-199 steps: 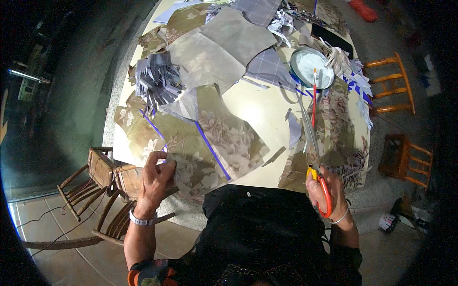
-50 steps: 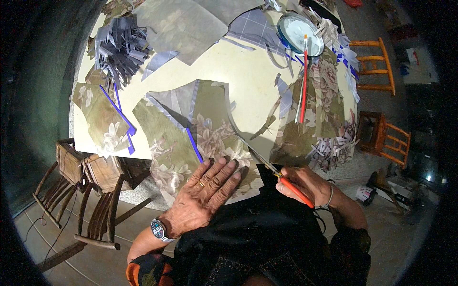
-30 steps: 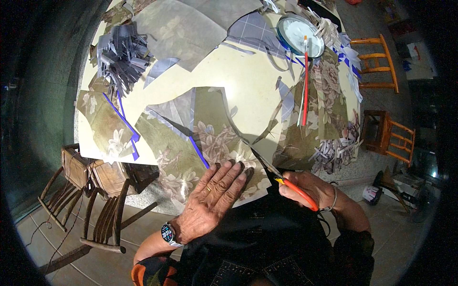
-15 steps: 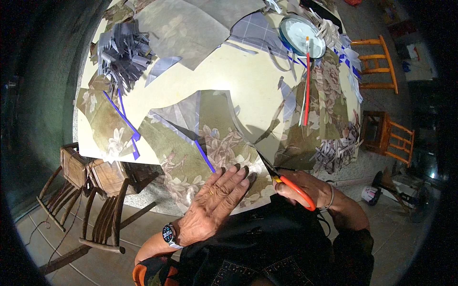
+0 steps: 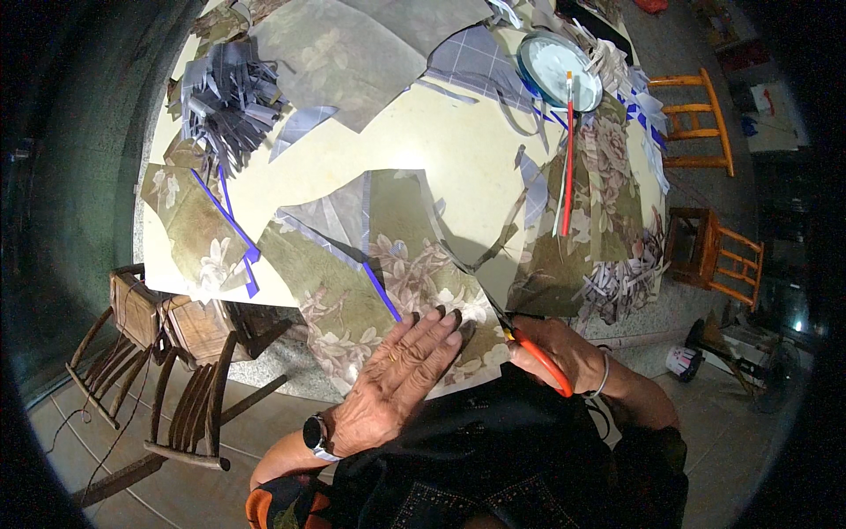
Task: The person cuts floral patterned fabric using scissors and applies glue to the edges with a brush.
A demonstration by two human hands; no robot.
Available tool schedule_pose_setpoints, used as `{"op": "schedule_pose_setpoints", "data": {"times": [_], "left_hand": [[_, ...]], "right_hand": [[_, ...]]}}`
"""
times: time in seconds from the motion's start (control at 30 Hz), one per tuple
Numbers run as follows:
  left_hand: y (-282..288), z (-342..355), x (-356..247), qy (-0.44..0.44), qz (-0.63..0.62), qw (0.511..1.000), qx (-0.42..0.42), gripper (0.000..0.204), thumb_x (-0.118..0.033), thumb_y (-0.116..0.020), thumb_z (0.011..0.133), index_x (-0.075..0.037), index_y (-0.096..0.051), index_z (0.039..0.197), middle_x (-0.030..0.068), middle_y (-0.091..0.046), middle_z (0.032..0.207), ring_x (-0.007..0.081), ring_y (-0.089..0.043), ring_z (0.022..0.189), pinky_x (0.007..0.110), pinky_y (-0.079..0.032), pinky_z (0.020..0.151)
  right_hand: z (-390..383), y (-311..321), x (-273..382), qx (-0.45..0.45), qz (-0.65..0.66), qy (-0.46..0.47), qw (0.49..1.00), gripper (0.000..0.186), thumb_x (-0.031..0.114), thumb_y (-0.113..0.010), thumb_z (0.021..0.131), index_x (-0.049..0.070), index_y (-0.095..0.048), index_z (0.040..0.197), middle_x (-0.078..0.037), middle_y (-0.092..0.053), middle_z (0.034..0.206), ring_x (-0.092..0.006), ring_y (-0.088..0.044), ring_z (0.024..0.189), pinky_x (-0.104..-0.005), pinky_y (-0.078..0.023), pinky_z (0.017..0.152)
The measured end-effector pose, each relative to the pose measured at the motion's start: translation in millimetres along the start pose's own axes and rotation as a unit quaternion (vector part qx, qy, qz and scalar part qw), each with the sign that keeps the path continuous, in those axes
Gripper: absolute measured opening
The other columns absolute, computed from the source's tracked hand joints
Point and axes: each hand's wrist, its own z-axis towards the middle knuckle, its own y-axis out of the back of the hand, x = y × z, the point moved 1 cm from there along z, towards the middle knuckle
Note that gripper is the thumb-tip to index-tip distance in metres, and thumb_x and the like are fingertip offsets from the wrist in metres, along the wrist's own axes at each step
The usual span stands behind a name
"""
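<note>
A floral olive sheet with a folded grey corner and a blue strip lies at the table's near edge. My left hand rests flat on it, fingers stretched out, a watch on the wrist. In my right hand are scissors with orange-red handles, held at the sheet's right edge. Their blades point away from me along that edge, and a narrow strip curls beside them. How far apart the blades stand is hard to make out.
A round dish of white paste stands far right, a red-handled brush across its rim. Grey cut strips lie heaped at far left. More floral pieces and grey sheeting cover the table. Wooden chairs stand left and right.
My right hand and the scissors have shifted slightly left and toward me. The narrow strip by the blades now bends in a wider curve. My left hand stays nearly in place.
</note>
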Motion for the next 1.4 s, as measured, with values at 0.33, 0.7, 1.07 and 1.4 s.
{"op": "schedule_pose_setpoints", "data": {"times": [0.33, 0.7, 1.07, 1.4], "left_hand": [[-4.1, 1.4, -0.2, 0.002, -0.038, 0.999, -0.015, 0.068, 0.005, -0.059, 0.077, 0.005, -0.045, 0.143, 0.0245, -0.042, 0.151, 0.0386, -0.041, 0.141, 0.051, -0.031, 0.115], [-3.7, 8.2, -4.3, 0.018, -0.095, 0.995, -0.015, 0.075, 0.008, -0.061, 0.074, 0.005, -0.040, 0.146, 0.0254, -0.038, 0.153, 0.0394, -0.036, 0.143, 0.052, -0.026, 0.118], [0.4, 10.6, -8.3, 0.033, -0.154, 0.987, -0.010, 0.078, 0.011, -0.060, 0.072, 0.003, -0.039, 0.147, 0.0251, -0.038, 0.152, 0.0397, -0.035, 0.144, 0.052, -0.023, 0.119], [2.1, 9.7, -8.6, 0.025, -0.165, 0.986, -0.012, 0.077, 0.010, -0.059, 0.074, 0.004, -0.038, 0.148, 0.0250, -0.038, 0.153, 0.0398, -0.034, 0.144, 0.052, -0.023, 0.119]], "right_hand": [[1.4, -14.7, -19.4, -0.041, 0.001, 0.077, 0.996, 0.024, 0.026, -0.056, 0.099, 0.002, -0.055, 0.094, -0.012, -0.056, 0.075, -0.0315, -0.060, 0.071, -0.0413, -0.048, 0.066], [3.9, -14.8, -12.2, -0.045, -0.028, 0.077, 0.996, 0.026, 0.024, -0.053, 0.099, 0.000, -0.052, 0.091, -0.017, -0.050, 0.075, -0.0410, -0.054, 0.069, -0.0489, -0.042, 0.063], [9.2, -7.2, 15.6, 0.040, 0.018, 0.041, 0.998, 0.020, 0.013, -0.056, 0.082, 0.003, -0.051, 0.099, -0.018, -0.051, 0.101, -0.0359, -0.056, 0.091, -0.0449, -0.048, 0.076], [9.1, -17.6, 3.6, 0.008, 0.018, 0.058, 0.998, 0.019, 0.008, -0.058, 0.083, 0.000, -0.050, 0.098, -0.018, -0.050, 0.090, -0.0392, -0.055, 0.079, -0.0475, -0.047, 0.067]]}}
